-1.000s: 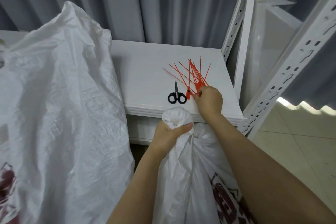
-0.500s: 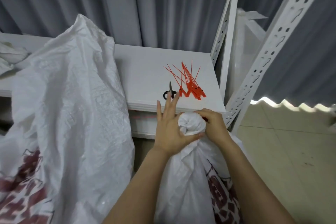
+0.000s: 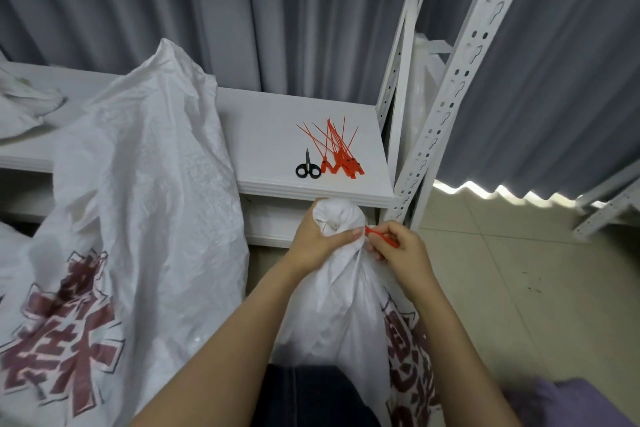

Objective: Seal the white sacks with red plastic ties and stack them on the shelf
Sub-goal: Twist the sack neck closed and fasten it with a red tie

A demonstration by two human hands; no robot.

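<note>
A white sack (image 3: 332, 302) with red print stands between my arms, its mouth bunched into a knob. My left hand (image 3: 311, 246) grips the gathered neck just under the knob. My right hand (image 3: 398, 250) pinches one red plastic tie (image 3: 381, 236) against the right side of the neck. Several more red ties (image 3: 337, 152) lie in a loose pile on the white shelf board (image 3: 270, 135), near its front right corner. A second, larger white sack (image 3: 138, 218) with red characters stands open at my left, leaning on the shelf.
Small black scissors (image 3: 307, 168) lie left of the tie pile. White perforated shelf uprights (image 3: 446, 94) rise on the right. A crumpled white sack (image 3: 24, 104) lies on the shelf at far left. Grey curtains hang behind, and tiled floor (image 3: 519, 270) lies right.
My right hand left the tie pile with one red tie and brought it to the sack's neck. My left hand opened briefly, then closed round the neck again.
</note>
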